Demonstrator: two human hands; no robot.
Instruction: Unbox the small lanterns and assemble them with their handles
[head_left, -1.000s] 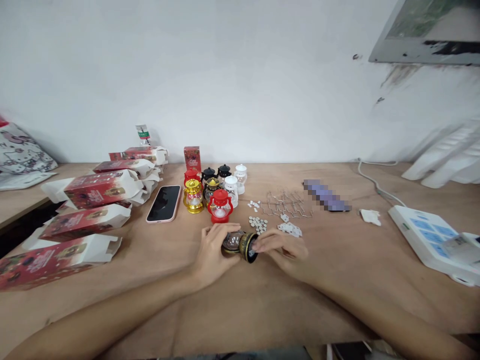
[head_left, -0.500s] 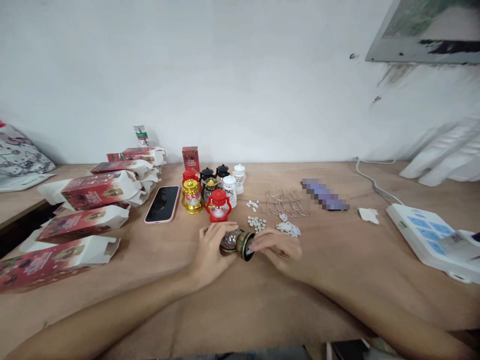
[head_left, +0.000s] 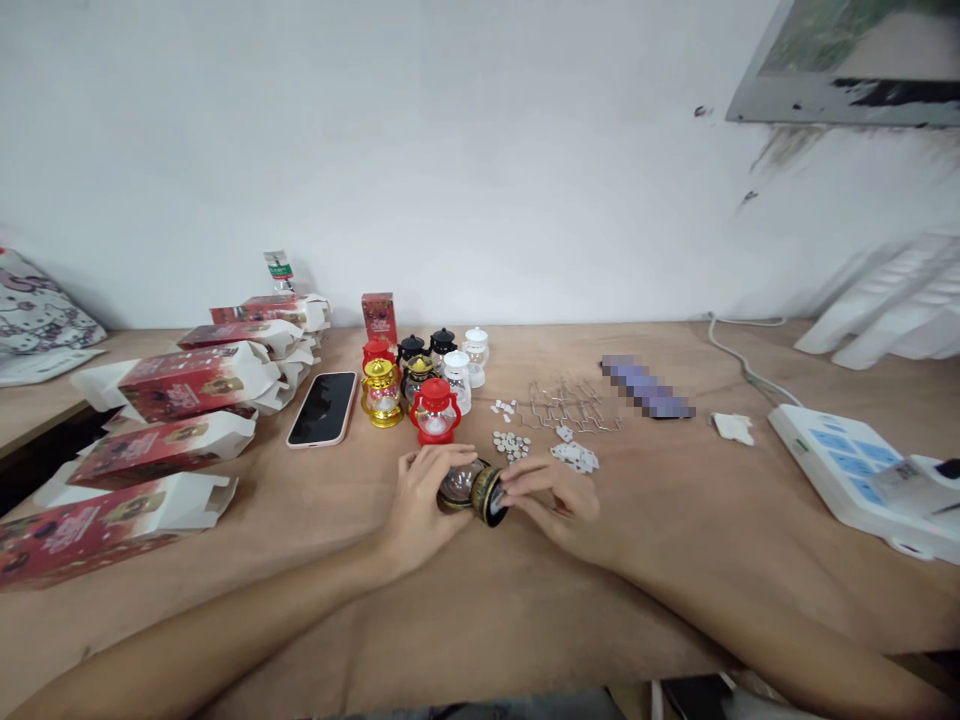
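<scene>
My left hand (head_left: 427, 500) is closed around the clear middle of a small black-and-gold lantern (head_left: 459, 482), which lies tipped on its side with its base towards the right. At that base are the bunched fingertips of my right hand (head_left: 555, 500). Something small and whitish shows in the base opening by those fingertips; its kind is too small to make out. Just beyond my left hand stands a red lantern (head_left: 436, 412). Behind it are a gold lantern (head_left: 383, 393), white lanterns (head_left: 456, 382) and several darker ones.
Past my right hand lie small round pieces (head_left: 511, 445), flat white pieces (head_left: 575, 457) and bent wires (head_left: 571, 405). Red boxes (head_left: 199, 380) and a phone (head_left: 322, 410) are on the left. A power strip (head_left: 847, 470) and a pixelated purple object (head_left: 646, 387) lie right.
My right fingertips have shifted slightly at the lantern's base, and more of the whitish thing in its opening shows. My left hand keeps its hold. The view has shifted a little.
</scene>
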